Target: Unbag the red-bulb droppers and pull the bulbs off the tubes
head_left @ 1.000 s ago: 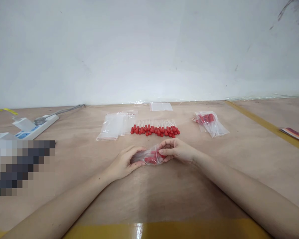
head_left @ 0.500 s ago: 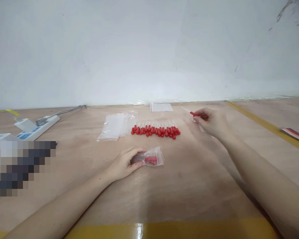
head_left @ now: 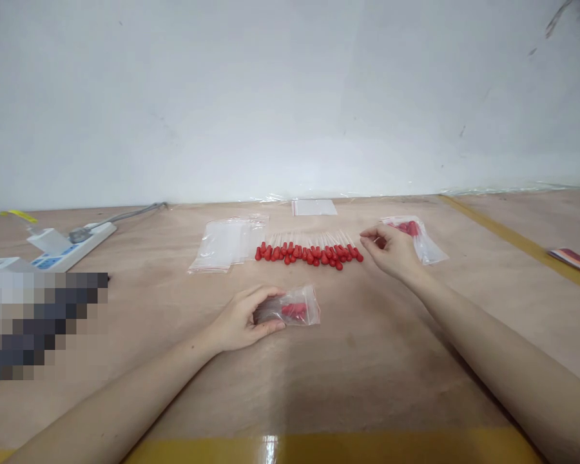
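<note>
My left hand [head_left: 244, 317] rests on the table with its fingers closed on the left end of a small clear bag [head_left: 297, 308] that has red-bulbed droppers inside. A row of loose droppers [head_left: 309, 252] with red bulbs lies further back, at the middle. My right hand [head_left: 390, 250] hovers just right of that row's right end, fingers curled into a pinch; I cannot make out what is between them. Right behind this hand lies a filled bag of droppers [head_left: 418, 237].
A stack of empty clear bags [head_left: 225, 245] lies left of the row, and one more flat bag [head_left: 314, 207] lies by the wall. A white power strip [head_left: 72, 248] with its cable sits at the far left. Yellow tape [head_left: 517, 241] marks the table's right side.
My right hand left the small bag, reached to the filled bag at the right with a red dropper, then came back to the row's right end. The row now reaches further right.
</note>
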`<state>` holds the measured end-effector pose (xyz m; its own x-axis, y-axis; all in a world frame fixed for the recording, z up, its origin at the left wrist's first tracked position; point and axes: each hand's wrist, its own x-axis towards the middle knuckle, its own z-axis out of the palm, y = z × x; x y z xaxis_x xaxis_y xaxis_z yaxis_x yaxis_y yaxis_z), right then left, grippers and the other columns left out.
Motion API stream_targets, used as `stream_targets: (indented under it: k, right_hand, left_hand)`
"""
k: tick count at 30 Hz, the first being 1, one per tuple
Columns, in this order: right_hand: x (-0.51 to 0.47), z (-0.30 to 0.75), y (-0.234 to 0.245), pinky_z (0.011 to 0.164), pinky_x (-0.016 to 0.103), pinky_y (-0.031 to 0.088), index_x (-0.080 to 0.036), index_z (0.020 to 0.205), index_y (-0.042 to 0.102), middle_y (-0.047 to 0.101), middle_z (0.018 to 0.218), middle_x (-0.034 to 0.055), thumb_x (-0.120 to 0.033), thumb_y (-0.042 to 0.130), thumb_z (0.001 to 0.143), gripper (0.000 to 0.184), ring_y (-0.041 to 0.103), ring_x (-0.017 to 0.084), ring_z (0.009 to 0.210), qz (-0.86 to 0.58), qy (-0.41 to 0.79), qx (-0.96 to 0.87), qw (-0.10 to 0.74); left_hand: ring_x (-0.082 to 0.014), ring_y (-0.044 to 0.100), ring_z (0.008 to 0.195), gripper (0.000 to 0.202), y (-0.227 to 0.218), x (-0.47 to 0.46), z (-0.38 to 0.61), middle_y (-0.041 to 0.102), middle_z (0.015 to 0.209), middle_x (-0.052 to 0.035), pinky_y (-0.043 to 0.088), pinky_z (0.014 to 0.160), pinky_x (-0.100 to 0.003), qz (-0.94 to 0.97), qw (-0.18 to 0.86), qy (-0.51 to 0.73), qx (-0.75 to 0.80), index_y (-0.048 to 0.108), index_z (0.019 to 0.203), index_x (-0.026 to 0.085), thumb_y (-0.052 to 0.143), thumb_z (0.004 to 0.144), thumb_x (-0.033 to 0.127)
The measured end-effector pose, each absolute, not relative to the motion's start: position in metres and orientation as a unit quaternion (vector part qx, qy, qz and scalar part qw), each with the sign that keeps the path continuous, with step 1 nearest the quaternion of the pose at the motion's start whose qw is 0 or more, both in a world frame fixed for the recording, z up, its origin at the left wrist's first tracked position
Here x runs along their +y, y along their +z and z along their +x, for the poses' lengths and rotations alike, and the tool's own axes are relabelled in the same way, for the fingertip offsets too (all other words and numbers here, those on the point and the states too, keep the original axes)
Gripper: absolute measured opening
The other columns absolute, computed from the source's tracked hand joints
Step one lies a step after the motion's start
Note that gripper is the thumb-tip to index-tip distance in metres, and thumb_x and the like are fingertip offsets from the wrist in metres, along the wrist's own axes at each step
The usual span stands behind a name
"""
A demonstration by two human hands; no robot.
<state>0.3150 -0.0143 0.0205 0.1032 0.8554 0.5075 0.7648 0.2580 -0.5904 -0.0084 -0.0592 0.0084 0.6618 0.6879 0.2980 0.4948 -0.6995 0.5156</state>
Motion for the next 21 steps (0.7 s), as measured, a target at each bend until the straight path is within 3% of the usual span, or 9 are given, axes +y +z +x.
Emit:
stream_targets:
  k: [3, 6, 11, 14, 21]
  right_hand:
    - [-0.03, 0.294, 0.029, 0.048, 0.022, 0.039, -0.016, 0.074, 0.064, 0.06, 0.062, 0.0013, -0.031, 0.058, 0.07, 0.016, 0.049, 0.01, 0.052, -0.528, 0.222, -0.738, 0.357]
    - [-0.046, 0.267, 0.029, 0.052, 0.021, 0.04, -0.016, 0.076, 0.067, 0.061, 0.068, 0.002, -0.027, 0.059, 0.07, 0.015, 0.05, 0.009, 0.057, -0.423, 0.312, -0.8, 0.29]
    - [-0.061, 0.236, 0.019, 0.065, 0.023, 0.043, -0.02, 0.096, 0.067, 0.062, 0.09, 0.0042, -0.024, 0.056, 0.076, 0.023, 0.056, 0.012, 0.076, -0.327, 0.329, -0.844, 0.268]
    - [-0.064, 0.229, 0.017, 0.075, 0.025, 0.043, -0.023, 0.108, 0.061, 0.062, 0.099, 0.0027, -0.025, 0.06, 0.075, 0.033, 0.056, 0.014, 0.087, -0.298, 0.341, -0.852, 0.265]
    - [-0.069, 0.219, 0.016, 0.069, 0.024, 0.043, -0.021, 0.094, 0.064, 0.064, 0.091, 0.001, -0.017, 0.059, 0.072, 0.023, 0.056, 0.012, 0.076, -0.341, 0.285, -0.852, 0.276]
  left_hand:
    - [-0.0185, 0.057, 0.097, 0.041, 0.009, -0.06, -0.009, 0.058, 0.109, -0.006, 0.046, 0.084, -0.031, 0.891, 0.198, 0.237, 0.332, 0.049, 0.114, 0.02, 0.058, 0.077, 0.037]
    - [-0.0184, 0.055, 0.1, 0.04, 0.011, -0.06, -0.009, 0.057, 0.111, -0.0059, 0.045, 0.085, -0.031, 0.895, 0.198, 0.224, 0.332, 0.047, 0.115, 0.02, 0.056, 0.08, 0.036]
    - [-0.0171, 0.053, 0.104, 0.03, 0.014, -0.06, -0.008, 0.056, 0.116, -0.0048, 0.042, 0.088, -0.031, 0.9, 0.201, 0.2, 0.33, 0.044, 0.118, 0.022, 0.04, 0.089, 0.028]
    - [-0.0169, 0.053, 0.103, 0.032, 0.014, -0.061, -0.006, 0.056, 0.115, -0.0051, 0.042, 0.088, -0.031, 0.907, 0.204, 0.198, 0.31, 0.043, 0.12, 0.022, 0.042, 0.088, 0.027]
    - [-0.0189, 0.05, 0.107, 0.041, 0.011, -0.06, -0.007, 0.052, 0.121, -0.0071, 0.041, 0.091, -0.035, 0.908, 0.212, 0.189, 0.309, 0.037, 0.125, 0.022, 0.046, 0.086, 0.027]
